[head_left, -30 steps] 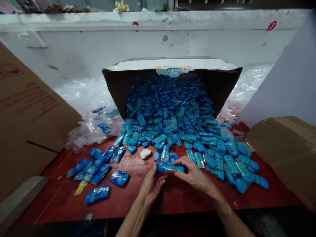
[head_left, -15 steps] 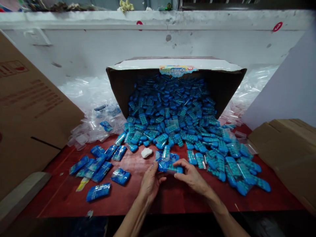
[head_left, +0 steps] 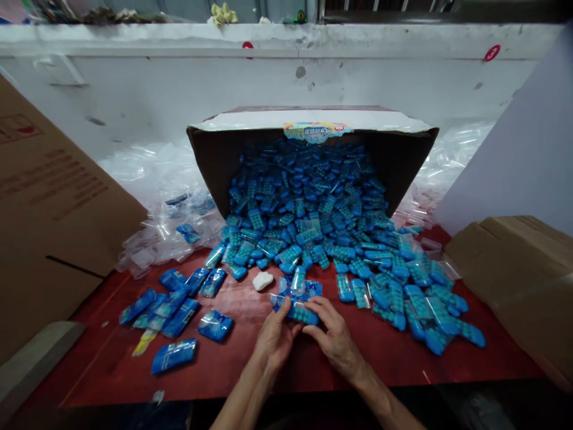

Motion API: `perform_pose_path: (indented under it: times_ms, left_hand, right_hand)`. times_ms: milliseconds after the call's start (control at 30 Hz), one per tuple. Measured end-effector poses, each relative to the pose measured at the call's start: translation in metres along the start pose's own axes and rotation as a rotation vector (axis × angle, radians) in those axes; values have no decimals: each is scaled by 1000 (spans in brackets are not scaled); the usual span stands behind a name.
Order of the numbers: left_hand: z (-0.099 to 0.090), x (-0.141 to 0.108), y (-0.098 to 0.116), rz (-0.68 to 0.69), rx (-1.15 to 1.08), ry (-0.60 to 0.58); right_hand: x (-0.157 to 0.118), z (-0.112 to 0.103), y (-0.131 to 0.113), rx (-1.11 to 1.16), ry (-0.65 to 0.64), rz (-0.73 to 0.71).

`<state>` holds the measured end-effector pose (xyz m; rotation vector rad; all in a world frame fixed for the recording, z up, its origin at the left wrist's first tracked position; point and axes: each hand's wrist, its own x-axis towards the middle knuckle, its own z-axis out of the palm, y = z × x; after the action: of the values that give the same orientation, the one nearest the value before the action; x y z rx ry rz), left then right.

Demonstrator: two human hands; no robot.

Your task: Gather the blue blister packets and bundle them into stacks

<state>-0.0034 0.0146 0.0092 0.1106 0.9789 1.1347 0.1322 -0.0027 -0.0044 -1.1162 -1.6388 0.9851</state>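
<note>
Both hands are closed on a small blue case of teal beads [head_left: 305, 315] just above the red table. My left hand [head_left: 274, 339] pinches its left end together with a blue printed wrapper [head_left: 276, 301], the thumb on top. My right hand [head_left: 333, 337] grips the right end between thumb and fingers. Directly behind them lie flat blue printed wrappers [head_left: 314, 289] with a clear-topped case [head_left: 298, 280] resting on them. A white lump [head_left: 262, 281] sits to the left of these. How far the held wrapper covers the case I cannot tell.
A tipped carton [head_left: 201, 155] spills many bead cases [head_left: 313, 221] toward me. Several blue-wrapped packs [head_left: 174, 355] lie at left, near clear plastic pieces [head_left: 152, 239]. Cardboard boxes stand at the left [head_left: 54, 197] and right [head_left: 514, 280] of the red table [head_left: 380, 364].
Both hands have drawn slightly nearer to me with the case, away from the flat wrappers. A wrapper now shows at the left hand's fingertips. The view has shifted slightly.
</note>
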Motion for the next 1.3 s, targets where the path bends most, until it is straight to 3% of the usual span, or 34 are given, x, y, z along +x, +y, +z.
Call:
perform_pose_path:
  times_ms: [167,300,367,500,600,867,1133,1300]
  left_hand:
    - [5,0,7,-52,1,-11]
    - [9,-1,12,-86,-36,-20]
    - [7,0,13,-118,-44,-80]
    - [-2,1,10,-137,-21,-273]
    - [-6,0,6,-125,-7,-350]
    - [-6,-3,3,-146,20,-482]
    - [6,-5,-1,-136,48,-421]
    - [1,-7,1,-159,68,-465]
  right_hand:
    - [6,-5,-5,275,-29,237]
    - [1,-2,-9,116,87,22]
    - [1,0,-9,143,77,3]
    - [10,2,-2,534,10,309]
    - [14,3,3,691,-46,392]
    - [17,-6,2,698,-152,409]
    - [16,-3,5,574,-118,434]
    - [14,-2,2,592,-108,414]
